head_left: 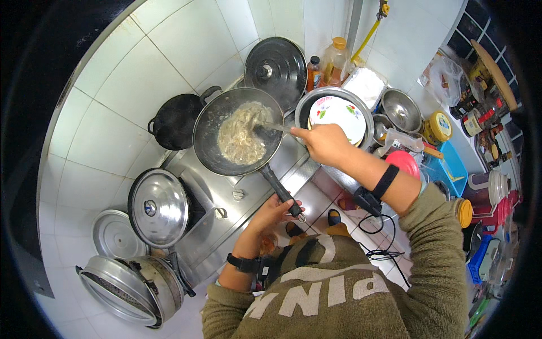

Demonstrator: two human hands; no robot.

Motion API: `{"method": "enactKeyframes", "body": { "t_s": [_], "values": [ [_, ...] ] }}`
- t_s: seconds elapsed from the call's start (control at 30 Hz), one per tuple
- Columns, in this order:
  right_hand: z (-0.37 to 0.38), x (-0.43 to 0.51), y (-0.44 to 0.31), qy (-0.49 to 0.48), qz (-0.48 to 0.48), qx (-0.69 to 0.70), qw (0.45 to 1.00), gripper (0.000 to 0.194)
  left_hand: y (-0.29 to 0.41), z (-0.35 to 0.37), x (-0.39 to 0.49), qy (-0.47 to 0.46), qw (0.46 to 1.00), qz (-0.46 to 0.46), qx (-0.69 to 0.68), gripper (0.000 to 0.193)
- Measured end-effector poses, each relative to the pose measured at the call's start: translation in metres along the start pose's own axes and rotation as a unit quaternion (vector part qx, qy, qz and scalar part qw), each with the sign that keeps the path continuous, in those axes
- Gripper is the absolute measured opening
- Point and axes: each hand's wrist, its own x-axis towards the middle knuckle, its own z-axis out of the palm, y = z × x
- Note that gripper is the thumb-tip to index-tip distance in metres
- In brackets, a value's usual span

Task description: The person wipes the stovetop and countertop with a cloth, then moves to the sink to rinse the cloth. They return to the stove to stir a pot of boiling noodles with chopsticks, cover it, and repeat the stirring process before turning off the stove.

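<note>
A dark frying pan [207,144] sits over the stove, its bowl holding a pale, lumpy wet mixture [243,137]. My left hand [275,210] grips the end of the pan's black handle [277,185]. In my right hand [324,142] is the handle of a metal spatula [275,126], which reaches across the pan's right rim. Its working end is sunk in the food and cannot be made out.
Behind the pan stand a black lid [275,72] and a black two-handled pot [175,123]. A lidded pot [159,207] and a steamer [127,288] are at left. To the right, a steel basin [300,108] holds a floral plate [336,116]; an oil bottle [334,61] rises behind it.
</note>
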Motion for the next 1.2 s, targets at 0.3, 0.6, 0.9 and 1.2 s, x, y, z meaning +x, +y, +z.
{"method": "enactKeyframes", "body": {
  "t_s": [0.3,0.6,0.9,1.2],
  "values": [
    [0.107,0.013,-0.02,-0.104,0.277,0.757,0.582,0.044,-0.002,-0.01,-0.006,0.033,0.998,-0.055,0.023,0.043],
    [0.104,0.023,-0.031,0.149,0.006,0.242,0.959,0.046,0.0,-0.015,-0.008,0.065,0.996,-0.053,0.017,0.041],
    [0.04,-0.019,-0.004,0.072,-0.021,0.053,0.996,0.044,0.059,-0.081,-0.088,0.12,0.972,0.072,0.189,0.046],
    [0.067,-0.037,-0.018,0.064,0.005,0.093,0.994,0.045,0.112,-0.288,-0.211,0.602,0.499,0.047,0.622,0.036]
  ]
}}
